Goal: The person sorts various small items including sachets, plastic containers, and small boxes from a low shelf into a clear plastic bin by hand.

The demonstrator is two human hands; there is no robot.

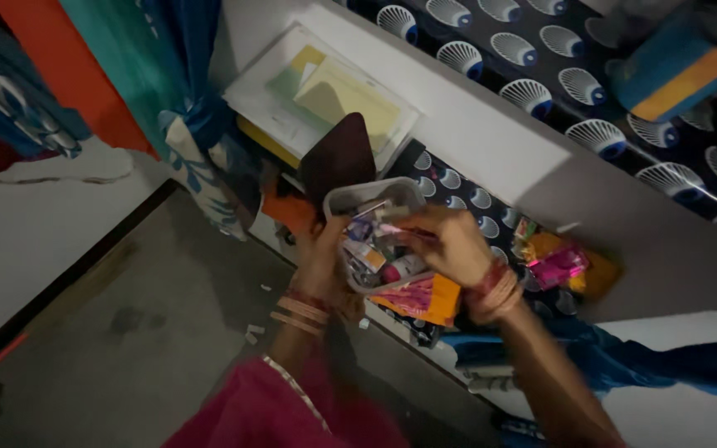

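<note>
Small grey plastic tub (350,199), packed with little tubes, bottles and packets, sits at the near edge of a bed or ledge covered in dark blue cloth with white shell shapes (458,187), and both hands are at it. The left hand (319,257) cups the tub's near side from below, fingers wrapped around its wall so that it is steadied; bangles ring that wrist above a pink sleeve (259,411). The right hand (451,245) reaches into the tub from the right, fingers curled and pinched together on a thin pinkish thing (400,230) among the contents; it is too blurred to say what that thing is. Bangles circle this wrist too. Just under the tub, toward the near edge of the cloth, lies an orange and pink packet (429,299). To the right of the hands, on the same cloth, lie a bright pink wrapper (559,265) and a yellow packet (603,278), close together. Behind the tub a dark maroon flat thing (340,153) leans up, and beyond it, at the far left corner of the surface, a white tray (251,95) holds pale yellow and green papers (346,95). A blue and yellow bundle (678,70) lies at the far right. Teal and blue patterned fabric (184,124) hangs at the left edge above a grey floor (126,332).
</note>
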